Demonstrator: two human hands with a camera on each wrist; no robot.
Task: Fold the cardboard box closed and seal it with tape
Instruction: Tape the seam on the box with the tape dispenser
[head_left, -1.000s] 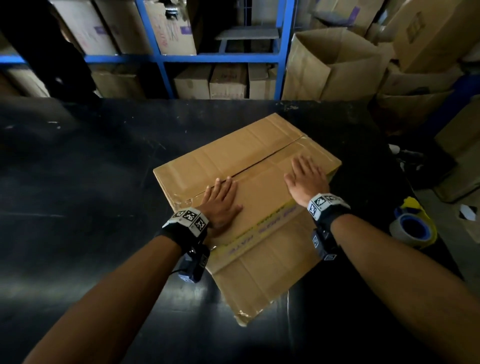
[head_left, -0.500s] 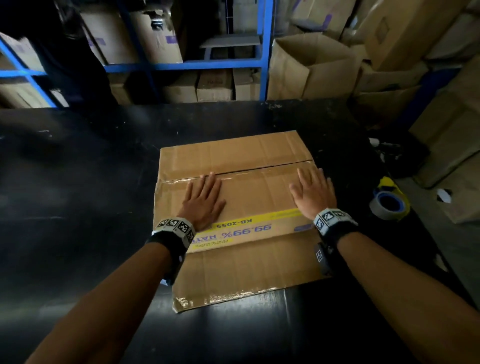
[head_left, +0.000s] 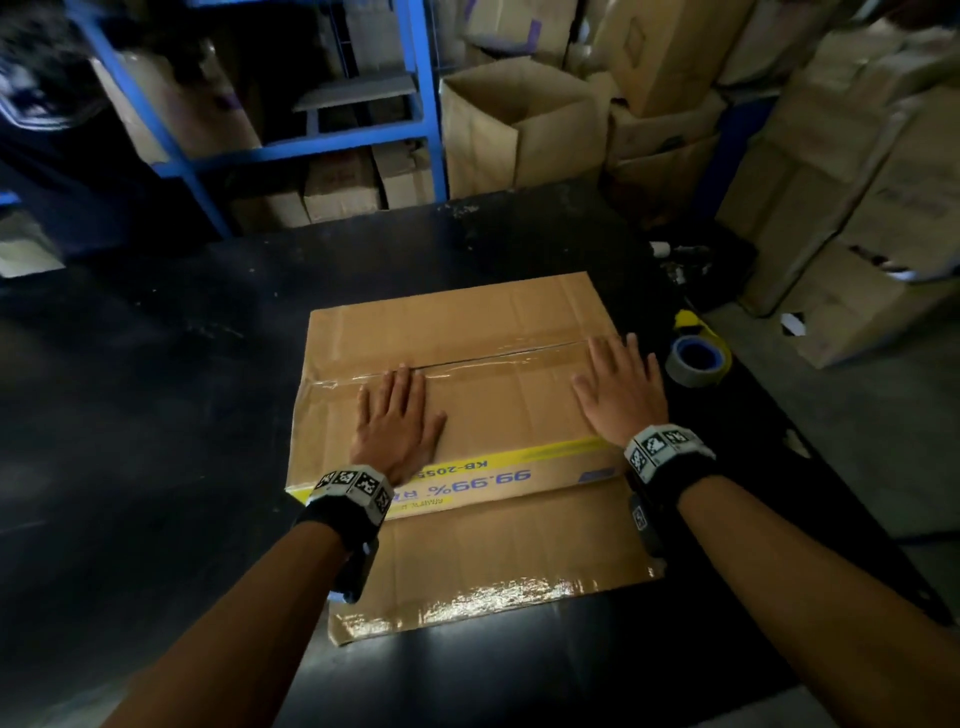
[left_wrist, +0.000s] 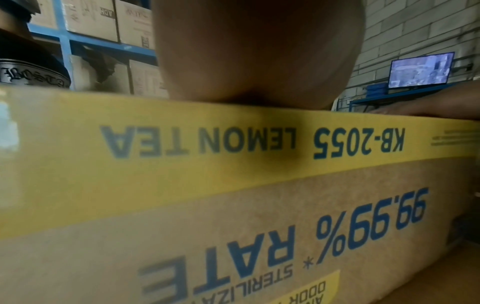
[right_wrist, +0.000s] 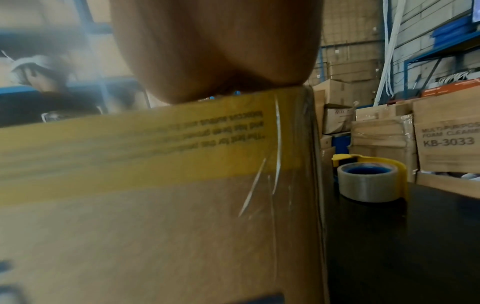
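Note:
A brown cardboard box (head_left: 498, 410) with a yellow printed band sits on the black table (head_left: 156, 415), its top flaps folded down and meeting at a seam with shiny clear tape over it. My left hand (head_left: 397, 415) lies flat on the near flap at the left, fingertips at the seam. My right hand (head_left: 621, 392) lies flat on the same flap at the right edge. Both wrist views show only the heel of each palm resting on the box's top edge (left_wrist: 233, 127) (right_wrist: 182, 144). A tape roll in a yellow dispenser (head_left: 698, 358) (right_wrist: 371, 181) stands just right of the box.
Blue shelving (head_left: 291, 145) with cartons stands behind the table. An open carton (head_left: 514, 124) and stacked boxes (head_left: 841, 197) crowd the back right. A person in dark clothes (head_left: 47, 104) is at the far left. The table's right edge runs close past the dispenser.
The box has turned from skewed to square in front of me. Both hands stayed flat on the near flap throughout. The camera view has shifted left and down.

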